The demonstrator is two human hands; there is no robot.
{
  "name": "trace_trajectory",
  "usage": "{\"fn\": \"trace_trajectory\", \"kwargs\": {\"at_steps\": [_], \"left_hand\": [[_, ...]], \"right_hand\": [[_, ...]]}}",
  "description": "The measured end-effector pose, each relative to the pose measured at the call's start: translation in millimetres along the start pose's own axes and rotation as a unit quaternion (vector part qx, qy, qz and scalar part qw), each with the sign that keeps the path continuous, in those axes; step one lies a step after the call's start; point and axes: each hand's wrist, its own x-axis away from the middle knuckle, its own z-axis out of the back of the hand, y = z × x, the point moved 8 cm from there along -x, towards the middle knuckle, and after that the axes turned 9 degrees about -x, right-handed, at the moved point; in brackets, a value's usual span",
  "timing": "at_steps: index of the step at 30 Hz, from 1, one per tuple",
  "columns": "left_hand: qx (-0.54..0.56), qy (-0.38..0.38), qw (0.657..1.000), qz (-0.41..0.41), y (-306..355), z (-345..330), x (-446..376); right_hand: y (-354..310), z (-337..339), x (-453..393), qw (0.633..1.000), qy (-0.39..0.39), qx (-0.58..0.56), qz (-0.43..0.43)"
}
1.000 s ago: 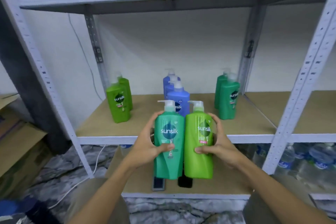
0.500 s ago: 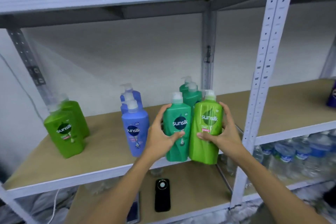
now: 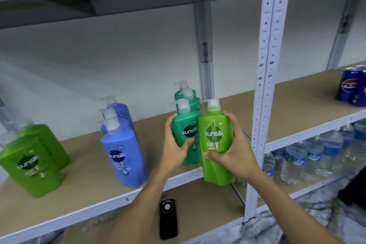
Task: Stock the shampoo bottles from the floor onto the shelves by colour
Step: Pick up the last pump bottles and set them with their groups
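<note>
Grey metal rack against a white wall, brown board shelf (image 3: 83, 182) across mid-frame. Left hand (image 3: 175, 144) grips the teal bottle (image 3: 188, 134) at frame centre: fingers curled round its left edge, thumb across the front below the logo. Its base sits at the shelf's front edge, in front of two more teal bottles (image 3: 186, 93). Right hand (image 3: 235, 150) grips the light green bottle (image 3: 216, 142): fingers wrapped over its right shoulder, thumb on the lower front. That bottle touches the teal one's right side and its base hangs below the shelf lip. Left of centre, three blue bottles (image 3: 122, 152); far left, two light green bottles (image 3: 29, 164), blurred. Black phone (image 3: 168, 219) on the lower shelf. Water bottles (image 3: 309, 156) lower right, Pepsi cans (image 3: 352, 87) upper right.
</note>
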Motion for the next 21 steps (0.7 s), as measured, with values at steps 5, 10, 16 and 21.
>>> {"fn": "trace_trajectory", "kwargs": {"at_steps": [5, 10, 16, 21], "left_hand": [[-0.038, -0.081, 0.996, 0.015, -7.9, -3.5, 6.3], [-0.045, -0.181, 0.981, 0.052, -28.2, 0.9, 43.7], [-0.205, -0.233, 0.951, 0.011, -53.6, 39.1, 99.8], [-0.239, -0.213, 0.947, -0.014, -56.3, 92.7, 129.9]], "right_hand": [[-0.1, -1.7, 1.9, 1.000, -0.002, -0.005, 0.004], [-15.3, -12.4, 7.9, 1.000, -0.018, -0.005, 0.021], [-33.1, -30.6, 29.9, 0.999, -0.026, -0.020, 0.041], [-49.1, -66.2, 47.1, 0.997, -0.042, -0.030, 0.052]]}}
